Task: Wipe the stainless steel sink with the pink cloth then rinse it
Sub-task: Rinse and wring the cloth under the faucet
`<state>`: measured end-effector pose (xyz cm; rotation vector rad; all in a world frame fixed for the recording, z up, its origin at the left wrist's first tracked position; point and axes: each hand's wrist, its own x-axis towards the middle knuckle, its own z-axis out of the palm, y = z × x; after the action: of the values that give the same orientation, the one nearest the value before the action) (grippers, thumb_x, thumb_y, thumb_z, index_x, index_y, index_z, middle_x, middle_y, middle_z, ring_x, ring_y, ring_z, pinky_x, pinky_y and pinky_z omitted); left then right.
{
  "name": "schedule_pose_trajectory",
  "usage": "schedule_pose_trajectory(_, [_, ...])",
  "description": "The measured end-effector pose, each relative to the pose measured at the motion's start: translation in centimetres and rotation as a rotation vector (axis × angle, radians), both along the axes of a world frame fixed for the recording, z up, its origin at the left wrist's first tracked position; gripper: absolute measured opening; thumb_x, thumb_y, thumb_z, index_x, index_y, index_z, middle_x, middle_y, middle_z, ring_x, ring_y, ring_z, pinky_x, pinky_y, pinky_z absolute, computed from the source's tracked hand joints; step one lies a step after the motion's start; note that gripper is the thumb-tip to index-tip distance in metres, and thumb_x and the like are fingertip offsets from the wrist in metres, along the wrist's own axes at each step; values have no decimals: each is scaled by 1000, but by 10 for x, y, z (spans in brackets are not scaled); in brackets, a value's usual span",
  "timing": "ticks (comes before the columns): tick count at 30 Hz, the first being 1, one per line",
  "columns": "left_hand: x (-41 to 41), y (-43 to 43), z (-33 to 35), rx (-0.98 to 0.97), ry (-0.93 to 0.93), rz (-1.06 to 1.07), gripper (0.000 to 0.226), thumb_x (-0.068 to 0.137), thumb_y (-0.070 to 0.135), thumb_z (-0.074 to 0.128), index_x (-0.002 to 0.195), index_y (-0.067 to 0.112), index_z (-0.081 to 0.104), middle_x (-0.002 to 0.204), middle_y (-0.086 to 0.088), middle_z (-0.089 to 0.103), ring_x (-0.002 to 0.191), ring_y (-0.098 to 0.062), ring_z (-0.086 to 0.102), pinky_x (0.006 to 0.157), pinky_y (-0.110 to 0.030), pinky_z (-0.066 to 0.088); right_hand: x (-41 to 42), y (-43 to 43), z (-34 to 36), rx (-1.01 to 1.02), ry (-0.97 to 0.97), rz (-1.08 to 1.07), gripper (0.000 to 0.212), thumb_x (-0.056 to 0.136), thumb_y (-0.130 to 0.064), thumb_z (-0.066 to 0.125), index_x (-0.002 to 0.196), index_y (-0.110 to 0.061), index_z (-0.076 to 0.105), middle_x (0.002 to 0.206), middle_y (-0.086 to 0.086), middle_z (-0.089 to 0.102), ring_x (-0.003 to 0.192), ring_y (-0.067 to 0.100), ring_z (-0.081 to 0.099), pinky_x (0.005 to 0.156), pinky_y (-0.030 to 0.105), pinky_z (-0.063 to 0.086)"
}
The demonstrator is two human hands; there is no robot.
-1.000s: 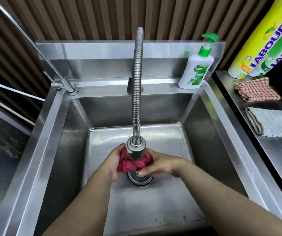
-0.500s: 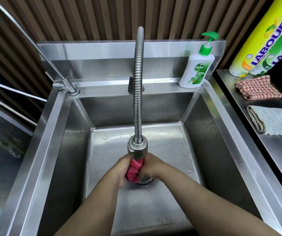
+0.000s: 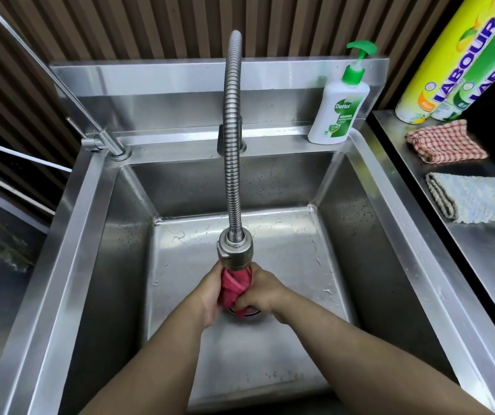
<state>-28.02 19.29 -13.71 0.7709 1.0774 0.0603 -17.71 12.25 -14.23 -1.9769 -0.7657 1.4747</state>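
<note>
Brushed stainless sink (image 3: 396, 235) — satin, dotted with water drops; ribbed metal faucet hose (image 3: 230, 130); wet pink cloth (image 3: 235, 290) — soft, creased; glossy plastic soap bottle (image 3: 337, 112).

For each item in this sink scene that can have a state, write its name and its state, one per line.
pink cloth: twisted into a tight roll, gripped by both hands
left hand: closed on the cloth
right hand: closed on the cloth
sink: wet, droplets on walls and floor
faucet head: directly above the cloth; flow not visible
soap bottle: upright on ledge
checked cloth: folded
pale cloth: folded
</note>
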Motion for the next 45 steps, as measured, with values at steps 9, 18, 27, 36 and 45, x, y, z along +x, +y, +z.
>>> schedule_pose_trajectory(9, [-30, -2, -6, 1096, 161, -982, 88, 78, 9, 65, 146, 28, 11, 154, 7, 16, 140, -8, 22, 107, -12, 22, 25, -4, 9, -268, 78, 295, 29, 72, -10, 72, 97, -20, 60, 82, 4, 62, 70, 19, 60, 48, 19, 45])
schedule_pose_trajectory(18, [-14, -6, -20, 1169, 359, -858, 61, 72, 21, 68, 126, 19, 40, 124, -6, 52, 110, -24, 52, 88, -29, 44, 14, 4, 8, -233, 116, 419, 44, 68, -12, 80, 103, -21, 53, 92, 6, 61, 70, 18, 58, 49, 21, 42])
schedule_pose_trajectory(27, [-7, -6, -14, 1087, 310, -789, 54, 64, 28, 79, 97, 26, 35, 88, 3, 48, 82, -18, 51, 69, -22, 36, 10, 3, 11, -134, -281, 488, 57, 67, -9, 75, 117, -12, 48, 99, 6, 59, 87, 23, 61, 77, 33, 54])
schedule_pose_trajectory(36, [-2, -13, -27, 933, 370, -706, 50, 67, 14, 72, 102, 24, 38, 82, 1, 53, 78, -23, 54, 68, -25, 44, 0, 0, 4, -128, -595, 633, 52, 78, -19, 66, 125, -14, 43, 120, 6, 57, 108, 26, 58, 75, 28, 41])
schedule_pose_trajectory(45, [-1, -8, -23, 796, 383, -756, 50, 68, 11, 72, 99, 24, 36, 80, 3, 52, 75, -18, 55, 62, -25, 43, 10, 0, 1, -73, -528, 673, 55, 74, -21, 71, 123, -18, 46, 111, 6, 61, 102, 26, 60, 74, 27, 44])
